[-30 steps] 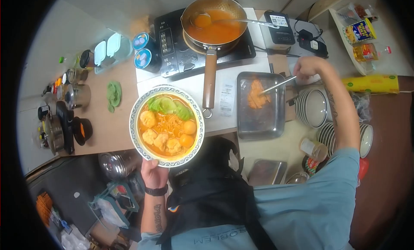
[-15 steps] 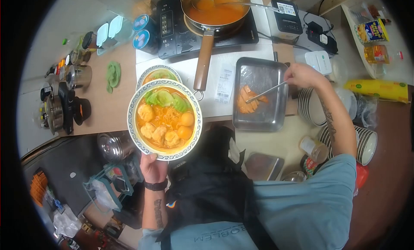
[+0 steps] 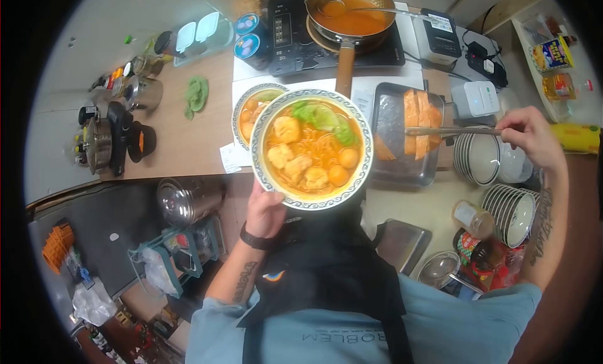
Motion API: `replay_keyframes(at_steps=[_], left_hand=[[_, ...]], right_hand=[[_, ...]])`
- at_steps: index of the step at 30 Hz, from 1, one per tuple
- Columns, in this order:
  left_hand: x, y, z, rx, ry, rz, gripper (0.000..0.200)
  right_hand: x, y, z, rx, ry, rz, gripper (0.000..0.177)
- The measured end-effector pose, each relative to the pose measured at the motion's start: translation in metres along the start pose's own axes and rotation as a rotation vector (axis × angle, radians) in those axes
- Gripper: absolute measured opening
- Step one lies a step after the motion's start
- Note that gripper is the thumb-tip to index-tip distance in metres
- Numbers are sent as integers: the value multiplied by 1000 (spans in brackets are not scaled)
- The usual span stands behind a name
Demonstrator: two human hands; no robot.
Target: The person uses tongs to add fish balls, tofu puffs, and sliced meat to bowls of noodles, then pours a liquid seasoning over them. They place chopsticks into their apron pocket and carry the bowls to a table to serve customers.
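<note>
My left hand [image 3: 267, 210] grips a patterned bowl [image 3: 257, 144] by its near edge, thumb on the rim. The bowl is held up in front of me, full of orange soup with noodles, green leaves, fried puffs and round balls. My right hand [image 3: 531, 135] is closed round slim metal tongs [image 3: 461, 131], whose tips reach across several sliced orange-brown food strips [image 3: 422, 116]. Those strips appear raised over the metal tray [image 3: 405, 177], where a smaller piece [image 3: 382, 150] lies. Partly covered by my bowl, a second soup bowl [image 3: 248, 116] stands on the counter.
Behind the bowls, a pan [image 3: 350, 34] of orange soup with a ladle sits on an induction cooker [image 3: 292, 59]; its handle points towards me. Stacked bowls [image 3: 483, 153] stand at the right. A green cloth [image 3: 196, 97] lies left. Pots [image 3: 143, 94] line the left wall.
My left hand has brought the bowl rightward, closer to the tray. The sliced strips have come up with the tongs, and my right hand has shifted right. The view has moved too.
</note>
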State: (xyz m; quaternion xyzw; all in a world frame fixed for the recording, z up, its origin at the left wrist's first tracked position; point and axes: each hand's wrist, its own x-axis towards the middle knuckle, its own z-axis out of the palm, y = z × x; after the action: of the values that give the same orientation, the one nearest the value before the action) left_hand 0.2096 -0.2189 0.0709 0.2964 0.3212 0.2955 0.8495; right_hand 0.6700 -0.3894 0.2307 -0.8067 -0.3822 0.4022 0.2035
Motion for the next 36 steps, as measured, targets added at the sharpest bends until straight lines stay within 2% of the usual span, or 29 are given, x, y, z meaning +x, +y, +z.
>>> replay_keyframes(at_steps=[3, 6, 9, 12, 14, 16, 18, 20, 22, 23, 26, 28, 30, 32, 34, 35, 36], left_hand=[[1, 1, 5, -7, -24, -13, 90], [0, 3, 11, -37, -38, -20, 90], [2, 4, 11, -67, -13, -3, 82], [3, 8, 6, -136, -35, -30, 90], [5, 12, 6, -143, -28, -31, 91], [6, 14, 4, -109, -45, -19, 92], [7, 15, 1, -108, -45, -28, 92], [7, 15, -1, -108, -49, -42, 92], [9, 16, -1, -82, -48, -4, 80], [9, 17, 0, -84, -50, -5, 80], [10, 20, 1, -102, -66, -3, 80], [11, 19, -1, -93, -75, -10, 78], [10, 20, -4, -99, -67, -26, 85], [13, 19, -9, -112, -73, -59, 92], [14, 17, -17, -51, -50, 2, 74], [14, 17, -20, -50, -48, 17, 72], [14, 19, -20, -22, -36, 25, 73]], right_hand=[[-12, -44, 13, 41, 7, -79, 11], [-14, -71, 45, 129, -24, -59, 12], [-12, -79, 86, 263, -81, -3, 13], [-10, -79, 132, 307, -69, 41, 14], [-14, -84, 148, 184, -30, 41, 17], [-22, -91, 158, -65, 125, 10, 20], [-33, -104, 159, -88, 168, 15, 22], [-45, -118, 156, -265, 268, -107, 20], [-59, -129, 148, -325, 316, -146, 19], [-66, -134, 144, -386, 363, -194, 17], [-91, -151, 129, -543, 393, -127, 15], [-93, -152, 132, -512, 373, -102, 14], [-87, -144, 145, -527, 389, -233, 14], [-91, -144, 139, -527, 329, -143, 15], [-101, -134, 121, -426, 391, -59, 15], [-100, -131, 112, -483, 428, 53, 16], [-94, -101, 102, -605, 426, 14, 18]])
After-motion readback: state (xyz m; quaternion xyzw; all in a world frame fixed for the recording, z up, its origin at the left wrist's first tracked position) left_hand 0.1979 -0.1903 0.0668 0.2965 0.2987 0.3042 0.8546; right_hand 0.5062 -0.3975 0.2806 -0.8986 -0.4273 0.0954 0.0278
